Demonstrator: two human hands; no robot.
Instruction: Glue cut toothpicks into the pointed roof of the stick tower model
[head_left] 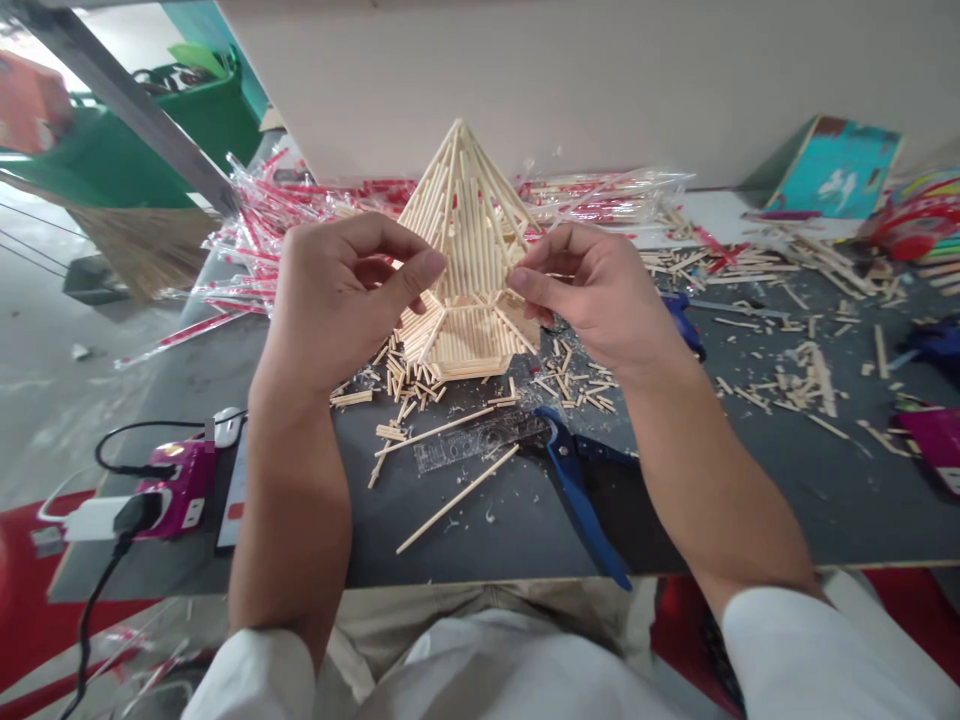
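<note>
A pagoda-like model [474, 240] built of thin pale wooden sticks stands upright in front of me, with a tall pointed roof above a flared lower tier. My left hand [356, 290] is closed at its left side, thumb and forefinger pinched against the roof's edge. On the opposite side, my right hand [581, 285] pinches the roof's right edge between thumb and fingers. The other fingertips are partly hidden behind the hands and the model. Below it lie short stick offcuts [405, 378], a loose long stick [457, 500], a clear plastic ruler [457, 447] and blue-handled cutters [577, 490].
Red-and-clear plastic wrappers [255, 220] heap along the table's back. More sticks [814, 255] and scraps are scattered at right, near a turquoise board [836, 170]. A magenta power strip [176, 485] with cables and a phone [231, 500] lie at the left edge.
</note>
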